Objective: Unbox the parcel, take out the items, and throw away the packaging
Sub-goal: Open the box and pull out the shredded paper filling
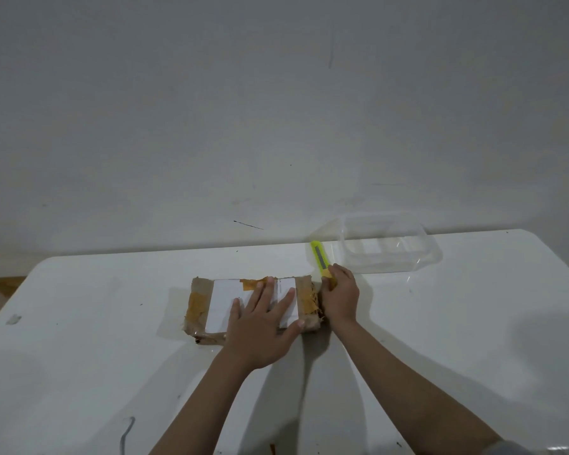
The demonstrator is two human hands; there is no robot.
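Parcel [250, 307]: brown paper, taped, white label, lying flat mid-worktop [79, 356]. Our left hand [263, 326] presses it, fingers spread; our right hand [339, 297] grips a yellow cutter [321, 259] at its right end. We judge it light, soft-skinned, apt to slide; hold from above, by the edges.

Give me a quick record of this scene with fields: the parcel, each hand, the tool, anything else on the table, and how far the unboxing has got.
parcel: flat brown paper parcel with white label and orange tape, lying on the white table, still sealed
left hand: left hand pressed flat on the parcel's top
right hand: right hand at the parcel's right end, grip closed on the cutter
tool: yellow utility cutter, blade tip hidden
other: clear plastic container at the table's far edge
progress: cutting stage, nothing taken out
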